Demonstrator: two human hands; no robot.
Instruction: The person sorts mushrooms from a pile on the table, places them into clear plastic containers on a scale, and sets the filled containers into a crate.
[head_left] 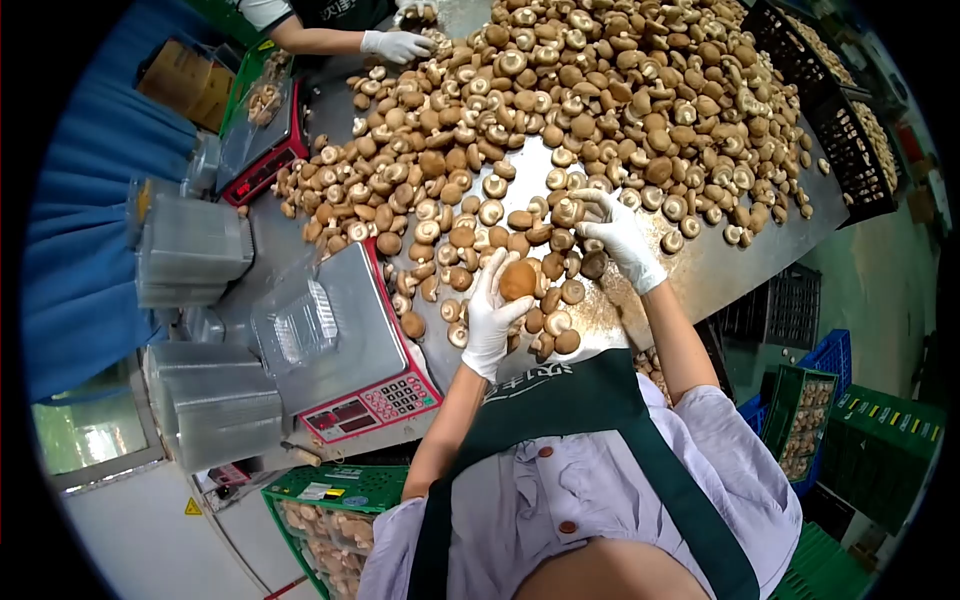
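My left hand point(488, 320), in a white glove, is closed around a brown-capped mushroom point(517, 281) with its smooth cap facing up. Further forward and to the right, my gloved right hand point(618, 240) has its thumb and fingers on another mushroom point(567, 212), whose pale stem side shows. Loose mushrooms point(462, 237) lie on the metal table point(690, 262) around both hands. Beyond them spreads a large heap of mushrooms point(640, 90), some cap up and some stem up.
A scale point(345, 330) with a clear plastic tray point(302, 322) stands left, beside stacked clear containers point(215, 405). Another scale point(262, 140) is farther back. A co-worker's gloved hand point(396, 46) touches the heap. Black crates point(850, 140) of mushrooms line the far right; green crates point(800, 425) stand below.
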